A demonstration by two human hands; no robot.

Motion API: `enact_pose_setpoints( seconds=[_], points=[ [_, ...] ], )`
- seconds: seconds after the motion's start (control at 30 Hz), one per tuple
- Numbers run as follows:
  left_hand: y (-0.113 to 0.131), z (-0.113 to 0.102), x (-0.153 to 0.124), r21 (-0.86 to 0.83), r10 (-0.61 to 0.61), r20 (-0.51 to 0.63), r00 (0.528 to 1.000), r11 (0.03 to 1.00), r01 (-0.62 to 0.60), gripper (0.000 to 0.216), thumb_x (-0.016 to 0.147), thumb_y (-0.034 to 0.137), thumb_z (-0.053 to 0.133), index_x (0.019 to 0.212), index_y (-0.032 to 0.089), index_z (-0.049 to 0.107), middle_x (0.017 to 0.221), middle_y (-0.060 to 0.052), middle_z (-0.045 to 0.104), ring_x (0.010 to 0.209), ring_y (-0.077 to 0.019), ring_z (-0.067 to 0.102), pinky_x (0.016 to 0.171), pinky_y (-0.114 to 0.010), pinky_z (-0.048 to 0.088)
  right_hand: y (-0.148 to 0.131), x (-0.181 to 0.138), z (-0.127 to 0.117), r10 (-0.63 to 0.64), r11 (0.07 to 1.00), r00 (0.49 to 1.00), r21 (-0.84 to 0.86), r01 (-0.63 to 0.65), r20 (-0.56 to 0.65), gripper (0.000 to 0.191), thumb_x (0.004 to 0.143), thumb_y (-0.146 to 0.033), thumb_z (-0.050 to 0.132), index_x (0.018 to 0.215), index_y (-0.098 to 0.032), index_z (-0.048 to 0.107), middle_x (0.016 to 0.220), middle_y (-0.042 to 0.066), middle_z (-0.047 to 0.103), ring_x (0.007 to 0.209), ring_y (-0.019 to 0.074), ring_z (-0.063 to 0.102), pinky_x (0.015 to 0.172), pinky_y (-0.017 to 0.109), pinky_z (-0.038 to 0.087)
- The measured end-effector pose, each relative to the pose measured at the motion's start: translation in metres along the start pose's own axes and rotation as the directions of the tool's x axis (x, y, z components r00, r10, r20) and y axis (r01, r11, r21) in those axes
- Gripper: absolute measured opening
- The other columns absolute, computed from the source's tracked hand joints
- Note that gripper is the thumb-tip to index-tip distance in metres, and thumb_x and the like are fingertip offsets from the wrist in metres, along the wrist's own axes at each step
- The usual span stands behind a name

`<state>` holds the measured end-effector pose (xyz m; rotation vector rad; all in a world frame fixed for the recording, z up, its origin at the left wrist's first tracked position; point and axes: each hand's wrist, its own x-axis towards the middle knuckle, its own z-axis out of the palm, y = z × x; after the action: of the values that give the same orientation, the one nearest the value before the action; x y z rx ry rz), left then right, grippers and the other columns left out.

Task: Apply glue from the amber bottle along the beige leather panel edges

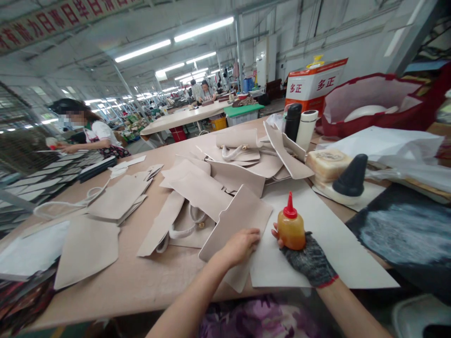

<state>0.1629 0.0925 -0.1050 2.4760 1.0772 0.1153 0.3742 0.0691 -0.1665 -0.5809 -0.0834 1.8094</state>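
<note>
Right hand (310,260), gloved, grips glue bottle (291,228): light, squeezable, hold mid-body. Left hand (241,245), just beside bottle, presses floppy beige panel (237,223).

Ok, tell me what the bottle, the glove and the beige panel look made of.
Bottle: translucent plastic, probably soft, amber liquid showing through, red nozzle cap.
Glove on the right hand: dark knitted fabric with a red cuff edge.
Beige panel under the bare left hand: matte leather or imitation, cleanly cut edges.
</note>
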Motion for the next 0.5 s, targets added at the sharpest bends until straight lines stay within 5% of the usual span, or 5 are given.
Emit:
enact_pose_setpoints(
  seconds=[0.07, 0.13, 0.2, 0.33, 0.5],
  points=[
    [-0.007, -0.007, -0.012, 0.081, -0.134, -0.251, 0.959, 0.984, 0.159, 0.039, 0.081, 0.010, 0.048, 0.118, 0.019, 0.055, 0.134, -0.009, 0.048, 0.121, -0.0240, 0.045, 0.103, -0.038, 0.035, 0.000, -0.002, 0.003, 0.021, 0.999, 0.999, 0.032, -0.022, 0.025, 0.046, 0.069, -0.024, 0.057, 0.115, -0.020, 0.053, 0.110, 0.013, 0.064, 0.095, 0.0258, 0.062, 0.062, 0.030, 0.054],
    [-0.017, -0.014, -0.025, 0.072, -0.329, -0.520, 0.788, 0.903, 0.424, 0.046, 0.081, 0.012, 0.051, 0.126, 0.017, 0.046, 0.134, -0.014, 0.046, 0.125, -0.0276, 0.039, 0.104, -0.045, 0.032, 0.000, -0.003, 0.005, 0.039, 0.997, 0.999, 0.058, -0.041, 0.037, 0.051, 0.069, -0.025, 0.058, 0.119, -0.019, 0.050, 0.114, 0.015, 0.061, 0.094, 0.0264, 0.063, 0.061, 0.030, 0.053],
    [-0.025, -0.020, -0.037, -0.046, -0.515, -0.558, 0.651, 0.802, 0.595, 0.051, 0.080, 0.019, 0.056, 0.128, 0.013, 0.042, 0.128, -0.018, 0.050, 0.120, -0.0292, 0.045, 0.099, -0.044, 0.037, 0.000, -0.003, 0.005, 0.042, 0.997, 0.998, 0.070, -0.045, 0.049, 0.054, 0.069, -0.025, 0.059, 0.121, -0.018, 0.048, 0.117, 0.017, 0.059, 0.091, 0.0263, 0.064, 0.060, 0.030, 0.053],
    [-0.024, -0.025, -0.051, -0.185, -0.644, -0.324, 0.693, 0.761, 0.622, 0.035, 0.082, 0.024, 0.053, 0.116, 0.014, 0.051, 0.111, -0.012, 0.063, 0.102, -0.0251, 0.059, 0.087, -0.035, 0.045, 0.000, -0.004, 0.005, 0.051, 0.997, 0.998, 0.057, -0.053, 0.037, 0.052, 0.068, -0.025, 0.061, 0.118, -0.019, 0.051, 0.116, 0.017, 0.060, 0.086, 0.0257, 0.065, 0.059, 0.031, 0.053],
    [0.004, -0.038, -0.058, -0.245, -0.596, -0.429, 0.679, 0.800, 0.547, 0.025, 0.086, 0.026, 0.045, 0.108, 0.017, 0.052, 0.106, -0.009, 0.065, 0.097, -0.0226, 0.061, 0.081, -0.032, 0.046, 0.007, -0.016, 0.006, 0.070, 0.997, 0.997, 0.031, -0.071, 0.017, 0.050, 0.057, -0.027, 0.075, 0.105, -0.020, 0.060, 0.107, 0.013, 0.066, 0.088, 0.0262, 0.065, 0.061, 0.029, 0.052]
  ],
)
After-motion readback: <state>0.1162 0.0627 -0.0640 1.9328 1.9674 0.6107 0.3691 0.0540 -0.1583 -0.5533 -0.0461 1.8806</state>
